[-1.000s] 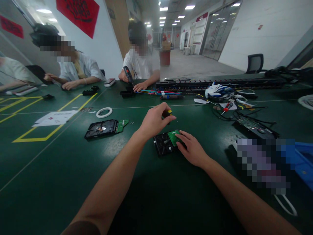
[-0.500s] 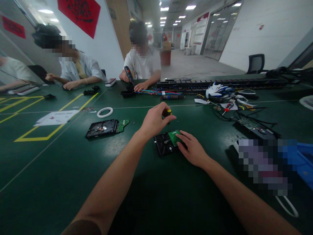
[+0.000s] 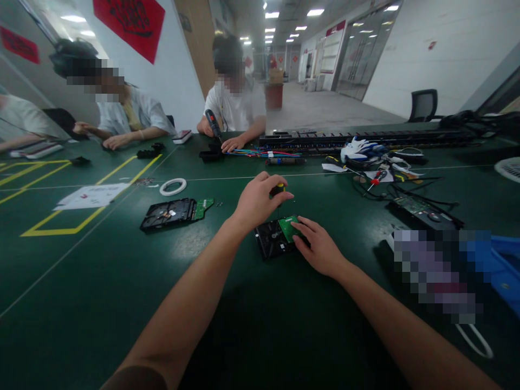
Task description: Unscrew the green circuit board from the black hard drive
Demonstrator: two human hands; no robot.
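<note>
A black hard drive (image 3: 270,241) with a green circuit board (image 3: 288,229) lies on the green table in front of me. Above its far edge my left hand (image 3: 262,199) is closed round the black and yellow handle of a screwdriver (image 3: 279,189). The screwdriver stands upright, its thin shaft pointing down to the drive; where its tip meets the drive is hard to make out. My right hand (image 3: 319,246) rests on the drive's right side, fingers stretched out over the circuit board, holding no tool.
Another hard drive (image 3: 168,213) with a green board lies left, near a white ring (image 3: 173,187) and paper (image 3: 91,196). To the right are cables, a red screwdriver (image 3: 378,177), gloves (image 3: 359,150), another drive (image 3: 424,212) and a blue bin (image 3: 504,271). Across the table a co-worker holds a power screwdriver (image 3: 213,123).
The view has shifted very slightly. My left hand has turned a little at the screwdriver handle and sits slightly lower; my right hand stays on the drive.
</note>
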